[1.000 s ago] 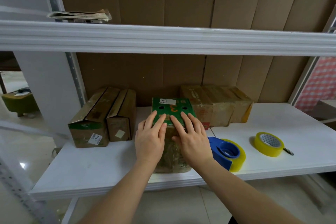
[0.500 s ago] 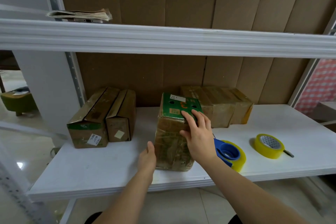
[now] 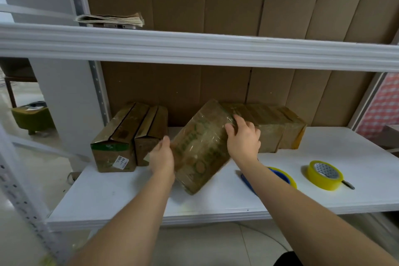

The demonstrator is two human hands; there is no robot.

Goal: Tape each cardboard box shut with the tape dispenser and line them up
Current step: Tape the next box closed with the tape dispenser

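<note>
- Near the middle of the shelf [image 3: 121,196], I see the taped cardboard box [image 3: 200,149] turned at an angle, one corner toward the front edge.
- My left hand [image 3: 162,158] lies against its left side, fingers hidden behind it, so I cannot tell their state.
- My right hand [image 3: 244,140] rests on its upper right edge, fingers [image 3: 238,120] curled over it.
- The tape dispenser [image 3: 278,176] lies just right of that forearm.
</note>
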